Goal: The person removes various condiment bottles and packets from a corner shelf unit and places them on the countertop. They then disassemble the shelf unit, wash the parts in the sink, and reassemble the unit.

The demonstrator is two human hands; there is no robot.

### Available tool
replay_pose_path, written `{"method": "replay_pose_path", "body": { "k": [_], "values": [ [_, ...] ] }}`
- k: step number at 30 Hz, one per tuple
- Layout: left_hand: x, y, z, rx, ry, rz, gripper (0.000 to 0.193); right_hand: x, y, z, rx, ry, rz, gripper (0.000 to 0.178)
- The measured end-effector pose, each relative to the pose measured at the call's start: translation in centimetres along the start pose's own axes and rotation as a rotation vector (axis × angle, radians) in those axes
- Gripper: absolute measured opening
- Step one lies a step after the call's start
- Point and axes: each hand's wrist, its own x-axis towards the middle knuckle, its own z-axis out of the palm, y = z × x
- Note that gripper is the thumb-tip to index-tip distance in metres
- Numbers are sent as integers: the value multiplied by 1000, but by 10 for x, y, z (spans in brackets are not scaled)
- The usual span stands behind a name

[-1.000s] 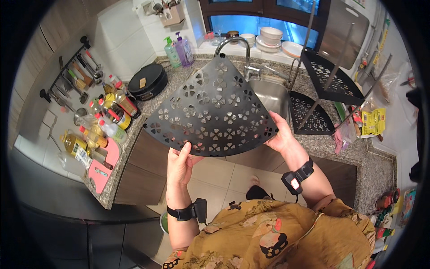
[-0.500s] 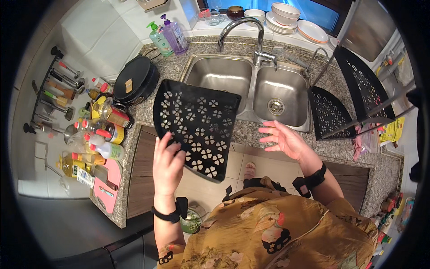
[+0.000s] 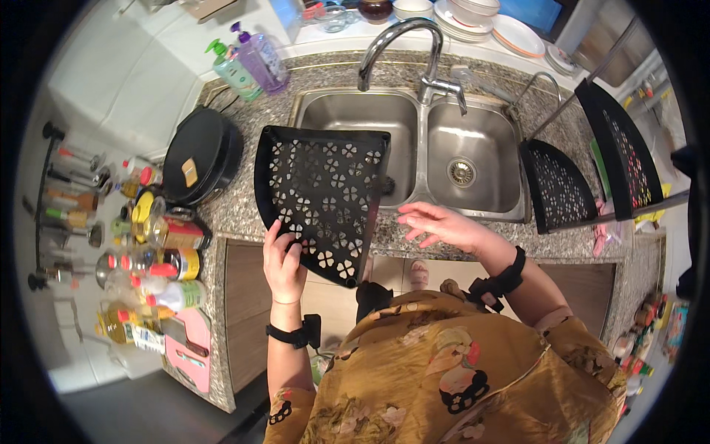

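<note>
A black quarter-round corner shelf [image 3: 302,194] with clover-shaped cut-outs is held in front of the left sink basin, over the counter's front edge. My left hand [image 3: 284,259] grips its lower left rim, with the fingers over the edge; the thumb is hidden. To the right of the shelf, my right hand [image 3: 442,225] hangs apart from it, empty, fingers stretched toward it. Two matching shelves, a lower one [image 3: 556,189] and an upper one [image 3: 620,144], are fixed to a metal-post rack on the right of the counter.
Behind the shelf is a double steel sink [image 3: 473,137] with a tall curved faucet [image 3: 399,29]. Left stand pump bottles [image 3: 248,66], a round black appliance [image 3: 200,155], several sauce bottles [image 3: 166,229] and a pink cutting board [image 3: 194,325] with knives. Stacked dishes [image 3: 473,18] line the sill.
My right hand has moved left, closer to the shelf, and turned more sideways. The shelf has tilted a little in my left hand's grip. The whole view has shifted slightly.
</note>
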Motion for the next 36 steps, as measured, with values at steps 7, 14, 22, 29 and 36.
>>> {"method": "replay_pose_path", "body": {
  "k": [7, 14, 22, 29, 36],
  "values": [
    [77, -71, 25, -76, -359, 73, 48, 44, -2, -5, -599, 242, -58, 54],
    [131, -122, 12, -84, -249, 209, 38, 172, 37, -31, -1094, 44, -10, 48],
    [95, -172, -14, 12, -377, 197, 34, 253, 11, -15, -1455, -118, 363, 34],
    [78, -187, -14, -37, -395, 201, 27, 283, 13, -31, -1478, -200, 504, 32],
    [63, -190, -29, 17, -397, 167, 27, 342, 72, -26, -1640, -338, 596, 54]
  ]
}}
